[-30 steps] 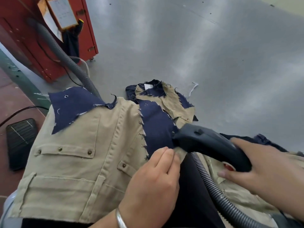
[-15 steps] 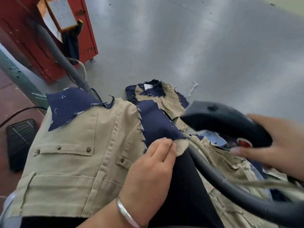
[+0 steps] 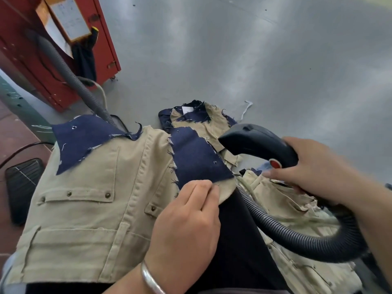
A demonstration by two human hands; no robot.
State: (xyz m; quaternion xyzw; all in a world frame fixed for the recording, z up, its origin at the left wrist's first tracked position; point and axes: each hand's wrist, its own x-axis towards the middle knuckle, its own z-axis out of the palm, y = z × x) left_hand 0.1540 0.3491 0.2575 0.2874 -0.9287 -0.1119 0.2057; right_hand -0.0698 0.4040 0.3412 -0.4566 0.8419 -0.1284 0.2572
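A khaki garment piece (image 3: 89, 209) with pockets, snaps and navy blue facing (image 3: 197, 160) lies spread over my lap. My left hand (image 3: 188, 221) pinches the garment's lower corner where the navy strip ends. My right hand (image 3: 314, 172) grips a dark handheld suction tool (image 3: 256, 143) with a red button, held in the air just right of the navy strip. Its ribbed hose (image 3: 297, 236) curves down and around under my right forearm.
More khaki and navy pieces (image 3: 199, 119) are piled on the grey floor (image 3: 254, 60) ahead, and others (image 3: 286, 209) lie under my right arm. A red cabinet (image 3: 42, 60) with a second grey hose (image 3: 70, 75) stands at the back left. A black foot pedal (image 3: 23, 183) sits at the left.
My right hand has lifted the suction tool off the navy strip and moved it up and to the right. My left hand keeps its hold on the corner.
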